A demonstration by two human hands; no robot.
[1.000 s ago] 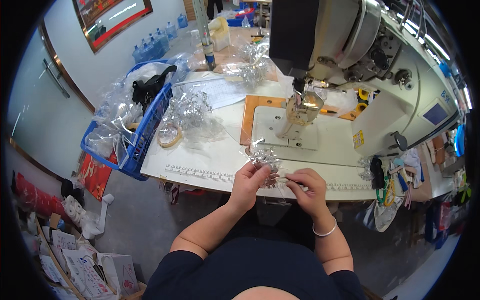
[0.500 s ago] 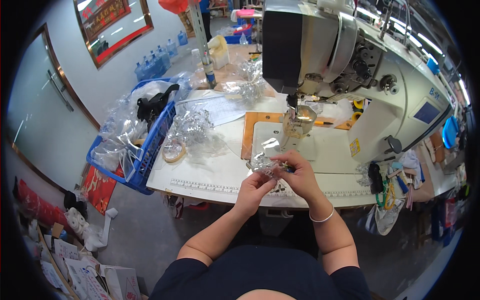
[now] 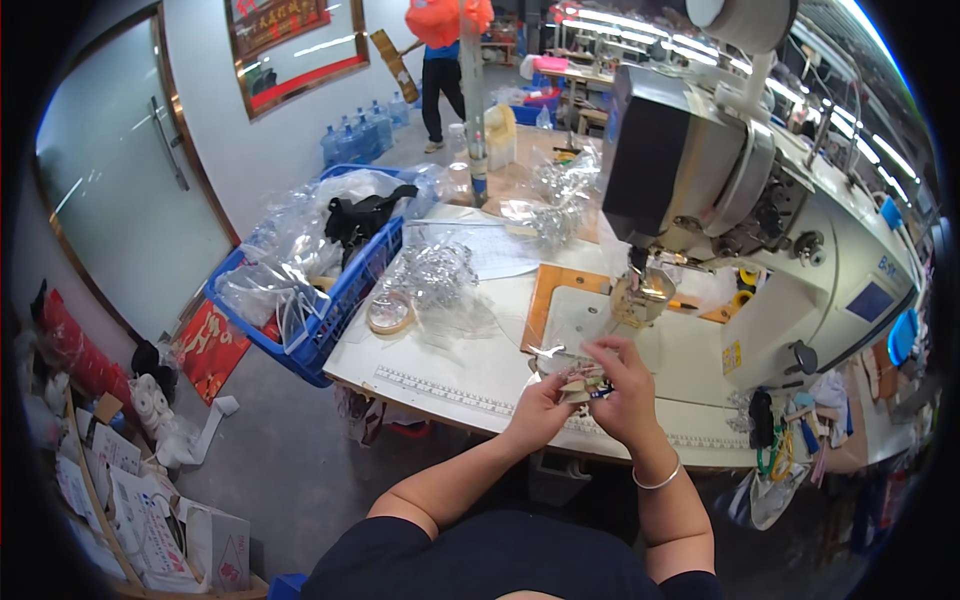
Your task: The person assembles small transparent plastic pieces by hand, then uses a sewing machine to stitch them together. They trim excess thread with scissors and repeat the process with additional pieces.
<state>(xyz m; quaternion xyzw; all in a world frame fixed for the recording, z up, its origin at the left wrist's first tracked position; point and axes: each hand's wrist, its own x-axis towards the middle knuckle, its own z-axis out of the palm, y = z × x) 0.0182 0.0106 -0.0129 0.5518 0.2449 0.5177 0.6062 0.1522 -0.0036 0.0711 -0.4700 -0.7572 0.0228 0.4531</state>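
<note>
At the front of the sewing table, my left hand (image 3: 538, 414) pinches a crumpled clear plastic piece (image 3: 574, 378) with shiny and pale parts. Close against it, my right hand (image 3: 632, 398) has its fingers curled at the same piece. A small dark blue and pale thing shows under the right fingers, too small to name. Just beyond both hands are the sewing machine's metal plate (image 3: 580, 312) and its needle area (image 3: 642, 298).
Left on the table lie a tape roll (image 3: 389, 313) and a heap of clear plastic strips (image 3: 437, 272). A blue basket (image 3: 345, 318) full of plastic stands beside the table. The machine head (image 3: 690, 150) rises at the right. A person (image 3: 441, 85) stands at the back.
The view has shifted, so the table sits lower and further right, and more of the person at the back shows. My hands stay together at the plastic; my right fingers have lifted slightly.
</note>
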